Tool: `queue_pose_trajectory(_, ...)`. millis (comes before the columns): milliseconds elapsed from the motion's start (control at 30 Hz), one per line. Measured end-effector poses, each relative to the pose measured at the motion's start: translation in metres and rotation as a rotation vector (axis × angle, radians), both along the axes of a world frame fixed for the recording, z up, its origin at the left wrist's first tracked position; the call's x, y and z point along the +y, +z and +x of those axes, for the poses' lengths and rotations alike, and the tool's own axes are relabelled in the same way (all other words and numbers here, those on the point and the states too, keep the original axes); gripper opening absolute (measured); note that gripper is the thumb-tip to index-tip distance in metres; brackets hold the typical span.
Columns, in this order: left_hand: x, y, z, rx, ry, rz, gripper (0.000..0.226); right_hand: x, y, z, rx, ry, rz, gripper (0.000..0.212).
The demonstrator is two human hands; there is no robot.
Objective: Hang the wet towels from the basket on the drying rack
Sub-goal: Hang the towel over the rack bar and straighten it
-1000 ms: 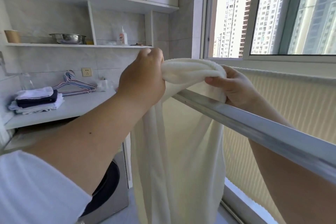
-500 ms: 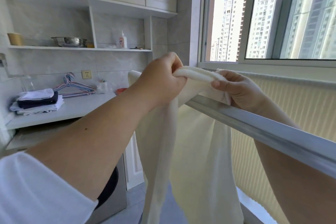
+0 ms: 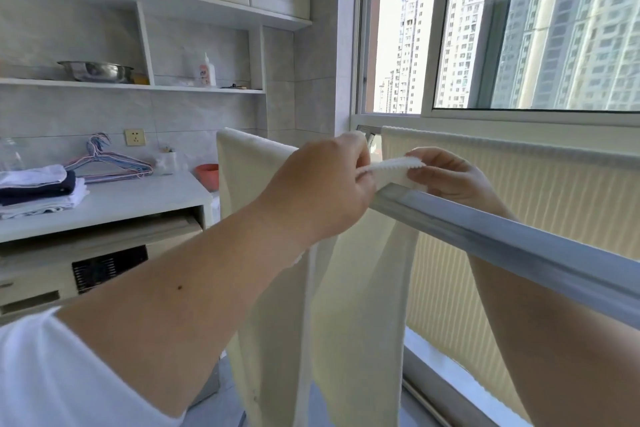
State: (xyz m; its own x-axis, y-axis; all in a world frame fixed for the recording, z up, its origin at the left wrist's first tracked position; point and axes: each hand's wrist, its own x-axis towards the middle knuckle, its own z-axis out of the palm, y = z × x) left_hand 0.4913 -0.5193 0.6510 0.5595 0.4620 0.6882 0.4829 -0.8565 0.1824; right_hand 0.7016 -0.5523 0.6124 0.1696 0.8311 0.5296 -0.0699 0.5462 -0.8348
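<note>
- Hanging over the metal rail (image 3: 502, 243) of the drying rack, a cream towel (image 3: 360, 305) falls in long folds through the centre of the frame down to its bottom edge; a broader panel of it rises behind the left forearm at centre left.
- Left hand (image 3: 322, 191): centre of frame, fingers curled and pinching the towel's top edge just above the rail.
- Right hand (image 3: 446, 177): right of centre, beyond the rail, thumb and fingertips pinching the same textured edge. The two hands are close together, the short strip of cloth stretched between them.
- The rail runs diagonally from the hands down to the right edge of the frame (its far end is hidden behind the hands).
- Counter (image 3: 138, 198), left of frame: a stack of folded laundry (image 3: 38, 191), a bundle of wire hangers (image 3: 110, 163) and a small orange bowl (image 3: 207, 175) near the towel's left side.
- Shelf (image 3: 173, 88), upper left: a steel basin (image 3: 97, 70) and a white bottle (image 3: 206, 71).
- Window (image 3: 519, 28), upper right, with tower blocks outside; a pleated cream blind (image 3: 519, 191) beneath it.
- The basket is not in view.
</note>
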Motion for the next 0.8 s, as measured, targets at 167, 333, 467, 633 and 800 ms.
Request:
queue_pose_trajectory(167, -0.006, -0.030, 0.009, 0.025, -0.084, 0.068, 0.020, -0.004, -0.030, 0.001, -0.001, 0.015, 0.002, 0.050)
queue_pose_trajectory(333, 0.002, -0.053, 0.017, 0.080, -0.041, -0.001, 0.031, 0.004, -0.057, 0.000, -0.040, 0.127, 0.127, 0.038)
queue_pose_trajectory(467, 0.007, -0.057, 0.018, 0.043, -0.156, -0.130, 0.034, 0.006, -0.066, 0.000, -0.006, 0.064, 0.031, 0.046)
queue_pose_trajectory(633, 0.025, -0.060, 0.015, 0.030, -0.082, -0.138, 0.032, 0.015, -0.075, -0.006, -0.002, -0.232, -0.076, 0.020)
queue_pose_trajectory(800, 0.033, -0.057, 0.010, -0.033, -0.185, -0.208, 0.030, 0.009, -0.061, -0.032, -0.050, -0.243, -0.047, 0.019)
